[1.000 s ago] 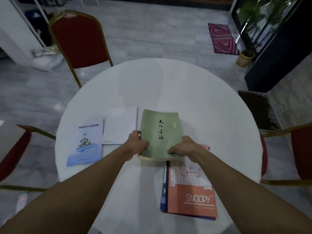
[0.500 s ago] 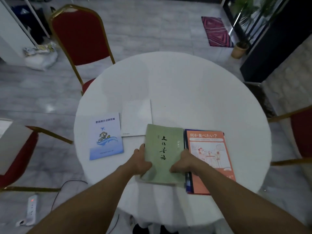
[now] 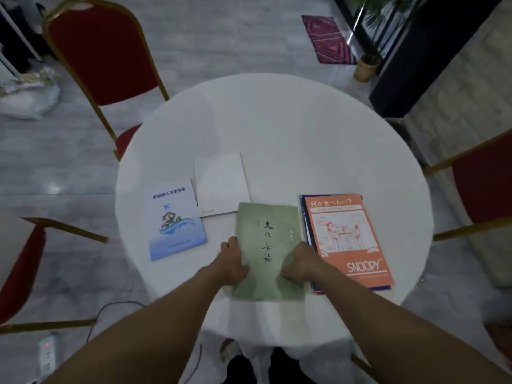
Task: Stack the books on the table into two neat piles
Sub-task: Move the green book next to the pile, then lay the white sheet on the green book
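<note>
This looks like a function room or lobby-style sitting area rather than a home kitchen or workshop. A round tabletop (image 3: 277,128) draped in a white cloth stands on a pale marble-look tile floor (image 3: 221,37), ringed by banquet chairs with red upholstery and gold metal frames (image 3: 102,51), one at the far left, others at the left and right edges. Past the table, a small patterned pink rug (image 3: 328,40) lies beside a potted plant (image 3: 367,65) and a dark glazed partition (image 3: 432,51). A power strip (image 3: 47,353) lies on the floor at lower left, and a crumpled bag (image 3: 27,92) sits by the far left wall.
</note>
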Motion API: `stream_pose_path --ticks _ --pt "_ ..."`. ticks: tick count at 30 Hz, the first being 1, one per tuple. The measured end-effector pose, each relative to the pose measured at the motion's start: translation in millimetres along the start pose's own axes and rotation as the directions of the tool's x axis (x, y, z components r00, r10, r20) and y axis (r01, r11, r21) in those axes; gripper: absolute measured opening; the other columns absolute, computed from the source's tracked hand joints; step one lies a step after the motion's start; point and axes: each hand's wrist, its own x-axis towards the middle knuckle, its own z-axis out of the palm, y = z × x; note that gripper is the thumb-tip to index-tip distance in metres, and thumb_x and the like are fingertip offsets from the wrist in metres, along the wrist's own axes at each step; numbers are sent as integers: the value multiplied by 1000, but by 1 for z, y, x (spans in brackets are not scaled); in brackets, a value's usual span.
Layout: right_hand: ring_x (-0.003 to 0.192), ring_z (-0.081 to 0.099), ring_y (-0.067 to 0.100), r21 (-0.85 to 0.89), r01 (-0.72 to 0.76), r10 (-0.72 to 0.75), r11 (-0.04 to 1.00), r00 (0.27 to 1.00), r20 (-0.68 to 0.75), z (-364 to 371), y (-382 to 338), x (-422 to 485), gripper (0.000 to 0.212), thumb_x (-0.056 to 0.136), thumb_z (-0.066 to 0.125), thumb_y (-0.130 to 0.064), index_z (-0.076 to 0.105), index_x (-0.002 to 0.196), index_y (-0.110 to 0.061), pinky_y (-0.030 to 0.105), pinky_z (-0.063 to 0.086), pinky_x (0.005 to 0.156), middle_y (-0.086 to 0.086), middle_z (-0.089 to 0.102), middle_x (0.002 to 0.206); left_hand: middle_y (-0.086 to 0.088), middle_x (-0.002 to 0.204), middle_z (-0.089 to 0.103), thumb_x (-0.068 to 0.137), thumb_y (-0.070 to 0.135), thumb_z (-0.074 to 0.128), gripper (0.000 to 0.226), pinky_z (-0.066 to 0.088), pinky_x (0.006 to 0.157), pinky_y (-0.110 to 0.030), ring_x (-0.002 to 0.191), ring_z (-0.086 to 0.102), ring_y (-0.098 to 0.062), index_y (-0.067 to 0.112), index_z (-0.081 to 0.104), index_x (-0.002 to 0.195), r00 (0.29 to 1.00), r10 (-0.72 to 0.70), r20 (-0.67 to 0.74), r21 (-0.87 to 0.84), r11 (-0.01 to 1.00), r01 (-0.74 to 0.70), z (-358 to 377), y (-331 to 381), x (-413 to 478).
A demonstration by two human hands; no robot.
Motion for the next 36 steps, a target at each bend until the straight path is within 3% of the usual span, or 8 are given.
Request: stream_pose_path --ticks 2,6,10,14,24,27,31,36 --pt "117 61 31 -14 8 -8 1000 1000 -5 -1 -3 -1 80 73 83 -24 46 139 3 35 56 92 16 55 135 -18 135 34 89 28 60 72 45 100 -42 123 47 -35 6 19 143 1000 -4 26 15 1000 4 -5 0 1" --pt "102 57 28 -23 33 -33 999 999 -31 -12 -17 0 49 76 73 -24 51 117 -8 38 51 81 18 52 119 -19 139 35 91 30 57 67 43 101 -42 126 45 -36 5 23 143 999 5 -44 21 1000 -4 -23 0 7" --pt "129 49 33 -63 55 -65 996 984 -168 -29 -32 0 73 84 72 -37 43 143 -6 41 48 105 18 40 145 -25 147 31 96 34 49 68 34 109 -42 135 37 -39 -3 23 145 984 2 -179 93 996 15 -50 -2 18" --pt "136 44 34 -47 133 -140 990 965 -221 -42 -54 14 82 88 72 -43 35 151 -6 43 44 109 17 38 150 -26 137 38 97 37 48 59 34 106 -41 127 41 -40 -5 35 136 959 -38 -282 109 992 71 -74 -7 33" --pt "142 42 27 59 321 -309 945 938 -157 -47 -115 89 87 90 69 -45 27 157 -8 36 39 111 13 37 157 -26 140 34 97 35 49 59 30 110 -40 131 36 -40 -5 34 137 928 -198 -316 -21 979 202 -108 -22 81" --pt "137 47 28 64 311 -302 948 946 -114 -43 -133 110 81 90 70 -44 35 152 -7 33 42 102 13 43 152 -26 140 33 95 36 52 62 30 110 -40 131 35 -39 -5 34 137 921 -217 -323 -41 976 216 -112 -24 95" --pt "107 55 24 78 258 -251 963 964 -87 -38 -157 130 57 85 76 -41 50 123 -8 31 44 82 10 50 127 -26 137 37 89 36 61 63 30 110 -41 129 36 -41 -3 39 133 896 -276 -349 -132 961 244 -118 -22 113" --pt "113 60 30 156 212 -199 965 975 -96 -46 -174 149 59 81 80 -22 50 128 -3 35 54 89 16 53 131 -26 135 40 86 33 65 61 35 107 -42 130 37 -42 -2 42 130 849 -368 -380 -263 923 282 -128 -18 134"
